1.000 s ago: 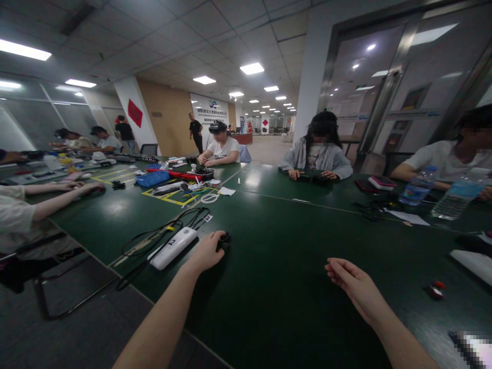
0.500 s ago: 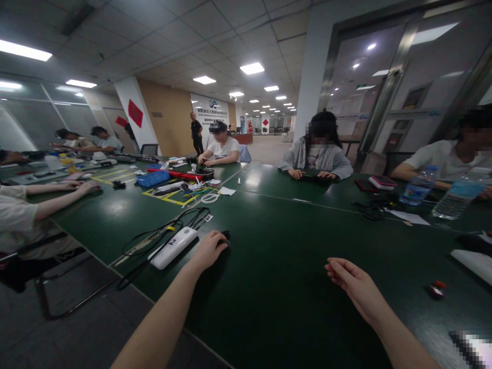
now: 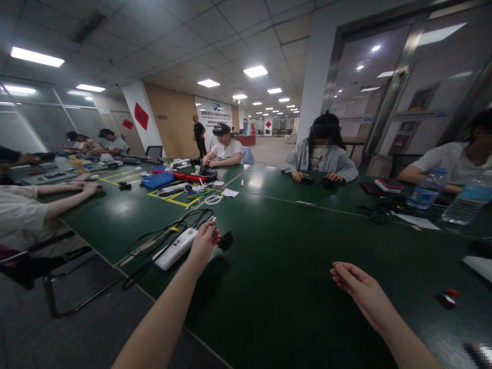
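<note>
Showing indistinctly beside left hand (image 3: 205,243), black object (image 3: 226,241)

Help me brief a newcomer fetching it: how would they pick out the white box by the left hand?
On the dark green table, find the person's left hand. Just left of it, among looping black cables, lies a long white box. Its pale body, marked with a dark 2, stands out from them.

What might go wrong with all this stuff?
The left hand might bump the small black object close beside it. It could also snag the black cables and perhaps tug the white device one lies across. Farther right, a water bottle might tip onto nearby paper.
</note>
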Motion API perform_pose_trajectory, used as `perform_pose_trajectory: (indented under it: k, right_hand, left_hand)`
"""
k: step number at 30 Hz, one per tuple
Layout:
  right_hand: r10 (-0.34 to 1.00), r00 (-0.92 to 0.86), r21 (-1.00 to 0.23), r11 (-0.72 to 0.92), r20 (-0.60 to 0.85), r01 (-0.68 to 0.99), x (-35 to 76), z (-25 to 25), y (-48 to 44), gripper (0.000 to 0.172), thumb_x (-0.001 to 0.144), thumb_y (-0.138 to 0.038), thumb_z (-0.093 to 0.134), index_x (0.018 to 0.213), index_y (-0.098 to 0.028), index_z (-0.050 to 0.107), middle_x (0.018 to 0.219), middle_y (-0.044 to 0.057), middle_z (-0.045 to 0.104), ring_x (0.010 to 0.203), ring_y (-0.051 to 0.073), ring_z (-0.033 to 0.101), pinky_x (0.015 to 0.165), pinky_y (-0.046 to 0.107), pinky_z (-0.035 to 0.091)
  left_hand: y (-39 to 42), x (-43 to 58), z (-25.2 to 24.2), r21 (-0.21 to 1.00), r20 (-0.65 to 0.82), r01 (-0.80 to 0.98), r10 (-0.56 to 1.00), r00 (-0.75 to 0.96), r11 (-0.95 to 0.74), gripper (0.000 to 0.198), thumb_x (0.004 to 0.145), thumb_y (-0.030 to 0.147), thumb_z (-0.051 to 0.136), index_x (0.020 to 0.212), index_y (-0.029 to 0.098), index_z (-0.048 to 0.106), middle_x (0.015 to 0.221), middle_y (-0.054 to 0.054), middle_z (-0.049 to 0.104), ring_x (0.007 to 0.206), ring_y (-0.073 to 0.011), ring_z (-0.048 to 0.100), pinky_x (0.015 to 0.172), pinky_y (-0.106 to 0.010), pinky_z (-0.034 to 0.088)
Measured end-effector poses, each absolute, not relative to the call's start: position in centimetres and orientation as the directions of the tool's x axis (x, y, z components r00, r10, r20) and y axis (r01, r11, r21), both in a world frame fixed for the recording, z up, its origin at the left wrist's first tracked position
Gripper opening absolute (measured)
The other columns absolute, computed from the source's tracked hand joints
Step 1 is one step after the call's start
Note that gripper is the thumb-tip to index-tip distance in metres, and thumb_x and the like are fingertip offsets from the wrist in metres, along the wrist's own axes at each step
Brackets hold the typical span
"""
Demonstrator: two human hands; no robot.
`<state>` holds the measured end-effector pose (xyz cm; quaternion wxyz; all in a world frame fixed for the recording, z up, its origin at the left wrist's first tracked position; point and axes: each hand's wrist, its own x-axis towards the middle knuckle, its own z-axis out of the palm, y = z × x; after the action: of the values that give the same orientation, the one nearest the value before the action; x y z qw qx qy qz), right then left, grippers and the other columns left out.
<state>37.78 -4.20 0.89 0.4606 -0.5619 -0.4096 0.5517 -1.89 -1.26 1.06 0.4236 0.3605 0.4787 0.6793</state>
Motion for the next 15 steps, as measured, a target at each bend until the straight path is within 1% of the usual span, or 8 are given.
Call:
perform_pose_trajectory:
  k: [2,5,8,12,15]
  right_hand:
    - [0.967,0.056,-0.968,-0.245,-0.248,-0.051,37.8,0.8,-4.2,0.036,0.061,-0.043,0.066,0.087,-0.019,0.064,0.082,0.005,0.065,0.082,0.023,0.058,0.072,0.034,0.048]
    - [0.966,0.055,-0.967,-0.250,-0.253,-0.054,37.8,0.9,-4.2,0.034,0.062,-0.043,0.066,0.087,-0.020,0.064,0.082,0.004,0.065,0.082,0.023,0.058,0.072,0.034,0.049]
    - [0.967,0.053,-0.968,-0.246,-0.248,-0.052,37.7,0.8,-4.2,0.034,0.062,-0.043,0.066,0.088,-0.020,0.063,0.082,0.004,0.065,0.082,0.023,0.058,0.072,0.034,0.048]
    - [0.973,0.041,-0.973,-0.225,-0.227,-0.045,37.8,0.6,-4.1,0.034,0.063,-0.042,0.065,0.089,-0.020,0.063,0.082,0.004,0.065,0.082,0.022,0.058,0.072,0.033,0.048]
    - [0.975,0.037,-0.975,-0.220,-0.221,-0.037,37.8,0.6,-4.1,0.033,0.064,-0.042,0.064,0.088,-0.020,0.063,0.081,0.004,0.065,0.080,0.021,0.058,0.071,0.033,0.048]
  left_hand:
    - [-1.5,-1.8,1.5,0.923,-0.013,-0.370,0.951,-0.308,-0.107,0.019,0.077,0.031,0.048,0.091,0.019,0.048,0.061,0.004,0.051,0.049,-0.0046,0.048,0.047,-0.016,0.038]
    - [-1.7,-1.8,1.8,0.878,-0.093,-0.479,0.974,-0.209,-0.019,0.016,0.080,0.027,0.044,0.090,0.016,0.051,0.058,0.004,0.049,0.043,-0.0033,0.043,0.039,-0.013,0.032]
    - [-1.9,-1.6,2.0,0.857,-0.123,-0.515,0.979,-0.160,0.024,0.020,0.083,0.028,0.040,0.090,0.014,0.053,0.057,0.003,0.048,0.042,-0.0035,0.042,0.036,-0.013,0.030]
    - [-1.8,-1.2,2.3,0.840,-0.213,-0.537,0.957,-0.195,0.077,0.029,0.087,0.033,0.033,0.080,0.013,0.053,0.054,0.003,0.046,0.040,-0.0034,0.042,0.033,-0.012,0.030]
    - [-1.8,-1.0,2.4,0.832,-0.261,-0.542,0.944,-0.200,0.115,0.030,0.087,0.031,0.032,0.080,0.013,0.055,0.058,0.001,0.050,0.044,-0.0034,0.046,0.034,-0.010,0.033]
